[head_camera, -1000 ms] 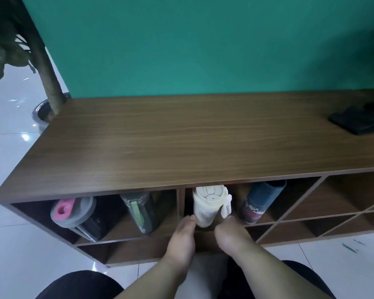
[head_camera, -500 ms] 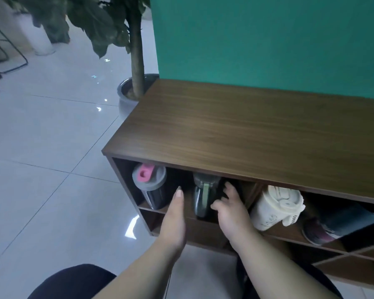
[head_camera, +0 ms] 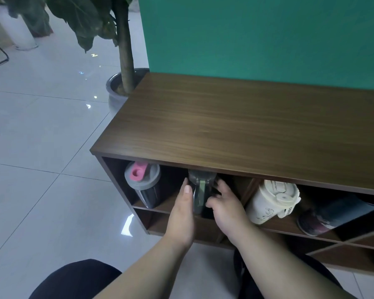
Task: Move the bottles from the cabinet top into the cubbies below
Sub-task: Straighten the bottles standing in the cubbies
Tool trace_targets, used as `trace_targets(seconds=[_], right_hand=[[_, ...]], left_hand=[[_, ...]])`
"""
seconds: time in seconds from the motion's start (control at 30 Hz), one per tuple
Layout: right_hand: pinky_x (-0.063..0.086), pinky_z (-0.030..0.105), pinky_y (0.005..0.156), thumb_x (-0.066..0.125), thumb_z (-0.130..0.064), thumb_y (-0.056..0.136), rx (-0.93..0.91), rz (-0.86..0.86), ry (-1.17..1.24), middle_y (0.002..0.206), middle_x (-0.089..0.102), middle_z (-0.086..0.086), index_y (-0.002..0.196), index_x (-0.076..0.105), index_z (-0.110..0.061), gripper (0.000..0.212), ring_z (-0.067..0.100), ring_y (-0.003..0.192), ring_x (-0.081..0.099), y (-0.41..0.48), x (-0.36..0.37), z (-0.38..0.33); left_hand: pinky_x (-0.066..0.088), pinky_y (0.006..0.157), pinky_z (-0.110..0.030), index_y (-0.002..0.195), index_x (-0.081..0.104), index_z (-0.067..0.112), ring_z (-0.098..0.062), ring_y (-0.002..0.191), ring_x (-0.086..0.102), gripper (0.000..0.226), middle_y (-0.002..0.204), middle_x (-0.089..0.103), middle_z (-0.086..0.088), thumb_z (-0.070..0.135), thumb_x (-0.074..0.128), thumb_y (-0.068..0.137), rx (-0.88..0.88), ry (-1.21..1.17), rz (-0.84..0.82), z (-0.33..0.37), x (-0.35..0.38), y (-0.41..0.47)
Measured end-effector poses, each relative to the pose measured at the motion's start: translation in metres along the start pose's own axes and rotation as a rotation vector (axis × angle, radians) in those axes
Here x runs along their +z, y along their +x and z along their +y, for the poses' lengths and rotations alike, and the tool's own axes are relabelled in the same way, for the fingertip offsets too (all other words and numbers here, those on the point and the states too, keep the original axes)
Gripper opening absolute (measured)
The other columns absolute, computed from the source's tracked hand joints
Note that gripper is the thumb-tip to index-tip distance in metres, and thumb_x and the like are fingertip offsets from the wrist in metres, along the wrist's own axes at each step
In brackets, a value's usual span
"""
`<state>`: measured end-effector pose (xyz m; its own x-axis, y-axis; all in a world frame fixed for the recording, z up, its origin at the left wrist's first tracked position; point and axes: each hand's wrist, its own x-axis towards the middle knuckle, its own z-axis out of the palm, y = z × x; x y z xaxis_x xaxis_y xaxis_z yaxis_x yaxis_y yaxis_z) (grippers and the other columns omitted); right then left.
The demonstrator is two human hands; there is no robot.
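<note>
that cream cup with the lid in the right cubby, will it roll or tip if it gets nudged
The cream cup already leans toward the front rather than standing square, so a nudge could probably tip it further. Its round body would likely roll once down. The side tag and lid look like hard plastic, so it is probably stiff and fairly light.

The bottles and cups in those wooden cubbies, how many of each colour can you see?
Grey-lidded shaker bottle with pink cap: 1
Dark smoky bottle with green strap, between the left hand and right hand: 1
Cream lidded cup: 1
Dark blue tumbler with reddish base, lying on its side: 1
Total: 4, all in the upper cubbies.
</note>
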<state>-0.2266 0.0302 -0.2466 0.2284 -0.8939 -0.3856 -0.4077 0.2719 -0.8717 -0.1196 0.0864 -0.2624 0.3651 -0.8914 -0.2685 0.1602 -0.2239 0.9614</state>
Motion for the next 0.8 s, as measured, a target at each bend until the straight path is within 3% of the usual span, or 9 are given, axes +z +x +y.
trace_targets(seconds=[0.13,0.23,0.33,0.4,0.47,0.57,0.67,0.77,0.8], right_hand=[[0.051,0.044,0.1,0.054,-0.02,0.068,0.008,0.01,-0.055,0.108,0.075,-0.013,0.106,0.058,-0.05,0.048,0.015,0.102,0.069,-0.002,0.0,-0.001],[0.052,0.045,0.1,0.054,-0.024,0.068,0.033,0.001,-0.098,0.114,0.075,-0.008,0.132,0.052,-0.043,0.067,0.017,0.104,0.069,-0.001,0.001,0.0],[0.048,0.042,0.105,0.056,-0.026,0.072,0.091,0.001,-0.171,0.142,0.063,-0.001,0.156,0.028,-0.036,0.09,0.024,0.12,0.064,-0.004,0.003,-0.003],[0.047,0.037,0.103,0.056,-0.018,0.084,0.201,-0.028,-0.26,0.15,0.055,0.01,0.16,0.024,-0.023,0.082,0.033,0.128,0.058,-0.01,0.005,-0.008],[0.048,0.038,0.099,0.051,-0.014,0.092,0.291,-0.132,-0.422,0.145,0.057,0.02,0.151,0.041,-0.008,0.059,0.039,0.128,0.057,-0.013,0.009,-0.007],[0.049,0.034,0.09,0.047,-0.01,0.096,0.289,-0.384,-0.591,0.135,0.063,0.023,0.131,0.061,0.002,0.04,0.038,0.122,0.06,-0.024,0.031,-0.01],[0.05,0.03,0.094,0.053,-0.005,0.093,0.216,-0.418,-0.373,0.135,0.064,0.013,0.141,0.058,-0.012,0.048,0.029,0.118,0.061,-0.023,0.059,-0.01],[0.049,0.012,0.085,0.053,0.004,0.093,0.104,-0.343,-0.046,0.158,0.043,0.002,0.158,0.034,-0.023,0.073,0.021,0.142,0.044,-0.016,0.08,-0.021],[0.048,0.015,0.093,0.053,0.005,0.092,0.072,-0.326,0.017,0.163,0.036,0.002,0.16,0.027,-0.027,0.08,0.019,0.146,0.038,-0.013,0.085,-0.023]], left_hand=[[0.026,0.127,-0.042,0.158,0.038,0.036,-0.002,0.149,0.039,0.098,0.16,0.047,0.015,0.093,0.038,0.078,-0.015,-0.018,0.009,-0.004,0.0,0.001],[0.026,0.126,-0.042,0.156,0.039,0.041,-0.002,0.148,0.04,0.093,0.159,0.048,0.017,0.093,0.037,0.079,-0.022,-0.003,0.01,-0.007,-0.001,0.001],[0.027,0.126,-0.043,0.155,0.039,0.044,-0.004,0.147,0.042,0.095,0.158,0.049,0.017,0.095,0.037,0.076,-0.067,0.013,0.036,-0.009,-0.003,-0.002],[0.025,0.127,-0.043,0.157,0.038,0.042,-0.005,0.148,0.039,0.095,0.16,0.045,0.017,0.092,0.036,0.077,-0.121,0.001,0.084,-0.006,-0.006,-0.004],[0.026,0.127,-0.042,0.156,0.042,0.033,-0.008,0.147,0.041,0.083,0.16,0.046,0.012,0.079,0.037,0.087,-0.173,-0.037,0.141,0.003,-0.011,-0.011],[0.045,0.104,-0.036,0.123,0.069,0.024,-0.015,0.116,0.064,0.049,0.127,0.07,-0.002,0.058,0.038,0.103,-0.279,-0.144,0.269,0.015,-0.023,-0.016],[0.052,0.073,-0.032,0.099,0.072,0.018,-0.019,0.089,0.07,0.054,0.1,0.077,-0.01,0.055,0.034,0.105,-0.333,-0.267,0.389,0.023,-0.044,-0.016],[0.051,0.071,-0.026,0.093,0.072,0.022,-0.01,0.078,0.072,0.054,0.077,0.082,0.004,0.05,0.028,0.107,-0.229,-0.281,0.475,0.027,-0.063,-0.008],[0.048,0.07,-0.022,0.091,0.07,0.027,-0.003,0.076,0.07,0.051,0.075,0.08,0.01,0.048,0.027,0.108,-0.187,-0.269,0.494,0.027,-0.069,-0.005]])
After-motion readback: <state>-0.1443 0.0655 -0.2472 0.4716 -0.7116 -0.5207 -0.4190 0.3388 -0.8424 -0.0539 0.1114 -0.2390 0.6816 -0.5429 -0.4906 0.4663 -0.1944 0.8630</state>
